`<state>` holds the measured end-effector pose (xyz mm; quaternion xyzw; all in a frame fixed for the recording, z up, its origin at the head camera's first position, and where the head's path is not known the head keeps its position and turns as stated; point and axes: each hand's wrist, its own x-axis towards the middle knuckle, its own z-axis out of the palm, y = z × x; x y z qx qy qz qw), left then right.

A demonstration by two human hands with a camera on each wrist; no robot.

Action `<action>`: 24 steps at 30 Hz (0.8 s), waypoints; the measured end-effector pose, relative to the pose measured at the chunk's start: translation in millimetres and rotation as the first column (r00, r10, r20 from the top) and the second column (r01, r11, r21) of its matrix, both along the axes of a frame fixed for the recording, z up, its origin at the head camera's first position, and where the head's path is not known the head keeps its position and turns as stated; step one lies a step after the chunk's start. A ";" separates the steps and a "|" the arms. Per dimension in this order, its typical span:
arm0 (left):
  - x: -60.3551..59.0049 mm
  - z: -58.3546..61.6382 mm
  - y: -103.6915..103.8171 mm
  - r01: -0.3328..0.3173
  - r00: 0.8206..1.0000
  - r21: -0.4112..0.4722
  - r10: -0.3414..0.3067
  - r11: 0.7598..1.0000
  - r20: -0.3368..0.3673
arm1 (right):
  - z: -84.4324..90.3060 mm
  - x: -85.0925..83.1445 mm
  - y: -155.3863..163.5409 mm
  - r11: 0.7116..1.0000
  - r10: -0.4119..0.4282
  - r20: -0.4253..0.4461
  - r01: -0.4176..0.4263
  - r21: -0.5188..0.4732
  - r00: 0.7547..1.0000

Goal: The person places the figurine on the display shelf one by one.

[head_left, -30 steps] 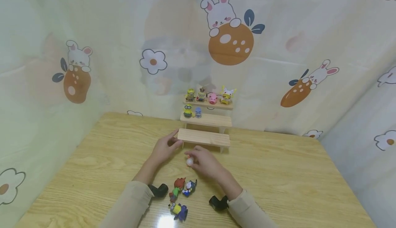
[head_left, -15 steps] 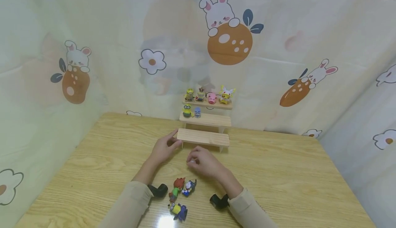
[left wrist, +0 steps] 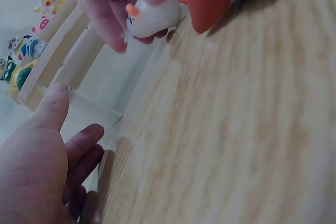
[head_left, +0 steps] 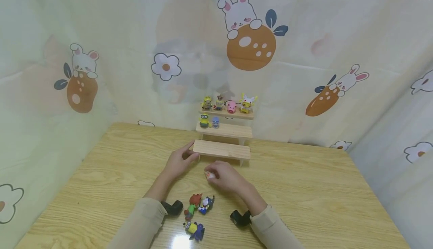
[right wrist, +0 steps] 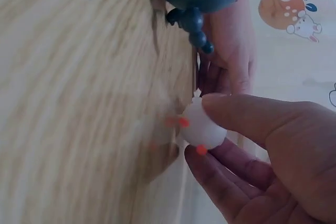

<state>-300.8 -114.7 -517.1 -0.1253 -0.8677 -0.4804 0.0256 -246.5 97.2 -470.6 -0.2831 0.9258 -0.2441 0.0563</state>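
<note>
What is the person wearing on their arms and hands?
Both arms wear long beige sleeves: the left sleeve and the right sleeve. The left hand and right hand are bare, with no gloves, and no rings show. A small black camera sits under the left wrist, and another black camera sits under the right.

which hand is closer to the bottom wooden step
Left. The left hand touches the left end of the bottom wooden step; the right hand holds a white toy just in front.
</note>
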 end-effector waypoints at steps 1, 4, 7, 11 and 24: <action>-0.2 0.0 0.0 0.002 1.000 0.000 -0.002 1.000 -0.001 | 0.4 -0.1 0.1 1.000 -0.004 0.003 0.004 -0.007 1.000; -0.3 0.1 0.0 0.002 1.000 0.003 -0.002 1.000 -0.002 | 1.9 -0.1 0.8 0.999 -0.032 0.005 0.033 -0.036 0.999; 0.1 0.3 0.1 0.000 1.000 0.004 0.000 1.000 -0.006 | 2.4 -0.9 2.0 0.993 -0.091 0.017 0.092 -0.072 0.996; 0.8 0.4 0.2 -0.002 1.000 0.005 0.002 1.000 -0.016 | 1.3 -3.6 4.4 0.982 -0.155 0.027 0.157 -0.107 0.988; 0.6 0.7 0.5 0.000 1.000 -0.008 -0.001 1.000 -0.021 | 4.5 -6.3 14.3 0.993 -0.081 -0.008 0.080 -0.082 0.997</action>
